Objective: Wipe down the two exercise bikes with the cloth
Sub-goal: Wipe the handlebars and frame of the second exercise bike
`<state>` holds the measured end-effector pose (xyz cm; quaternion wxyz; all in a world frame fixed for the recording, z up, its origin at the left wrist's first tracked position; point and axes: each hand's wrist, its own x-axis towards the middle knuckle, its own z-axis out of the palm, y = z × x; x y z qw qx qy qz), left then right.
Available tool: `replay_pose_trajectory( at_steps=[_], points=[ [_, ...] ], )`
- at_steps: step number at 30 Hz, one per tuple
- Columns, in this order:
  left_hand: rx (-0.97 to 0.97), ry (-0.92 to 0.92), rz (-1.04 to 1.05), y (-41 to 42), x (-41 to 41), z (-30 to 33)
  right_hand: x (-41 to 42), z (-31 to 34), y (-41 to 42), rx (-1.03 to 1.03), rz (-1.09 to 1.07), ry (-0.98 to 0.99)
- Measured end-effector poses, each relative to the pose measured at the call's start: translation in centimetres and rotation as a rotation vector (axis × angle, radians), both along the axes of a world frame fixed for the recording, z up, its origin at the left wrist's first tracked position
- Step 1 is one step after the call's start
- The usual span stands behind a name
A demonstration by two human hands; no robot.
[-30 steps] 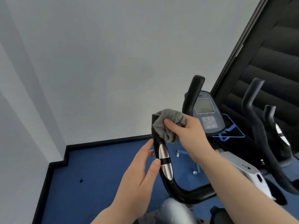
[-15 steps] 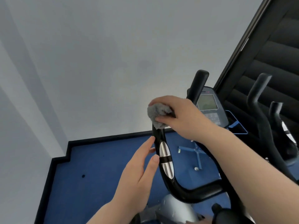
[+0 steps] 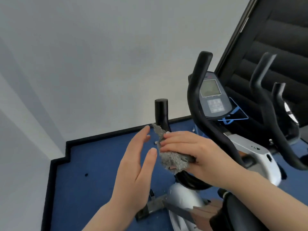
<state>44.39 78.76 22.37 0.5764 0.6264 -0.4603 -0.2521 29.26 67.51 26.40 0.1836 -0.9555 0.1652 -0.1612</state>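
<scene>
The near exercise bike has a black left handlebar (image 3: 161, 112) rising in the middle and a grey console (image 3: 211, 95) to its right. My right hand (image 3: 195, 152) wraps the grey cloth (image 3: 173, 160) around the middle of that handlebar, hiding its silver grip sensor. My left hand (image 3: 136, 165) hovers open just left of the bar, fingers apart, holding nothing. A second bike's black handlebars (image 3: 266, 90) stand at the far right.
A white wall (image 3: 100, 64) runs close behind the bikes, with a black skirting edge (image 3: 103, 135) and blue floor (image 3: 86, 180) below. A dark slatted panel (image 3: 275, 39) fills the upper right. The near bike's silver frame (image 3: 183, 197) sits low in the middle.
My right hand slid the cloth down the handlebar from its top end to the sensor section, baring the tip. My left hand stayed open beside the bar.
</scene>
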Motion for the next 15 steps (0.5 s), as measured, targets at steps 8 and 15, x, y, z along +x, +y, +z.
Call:
replay_pose_trajectory(
  at_steps=[8,15],
  points=[
    [-0.075,-0.367,-0.196,-1.4,-0.5,-0.5,-4.1,-1.8,5.9,0.205,-0.447,-0.2],
    [-0.121,-0.451,-0.273,-2.6,-1.4,-1.9,-3.1,-1.2,7.1,0.2,-0.65,-0.019]
  ],
)
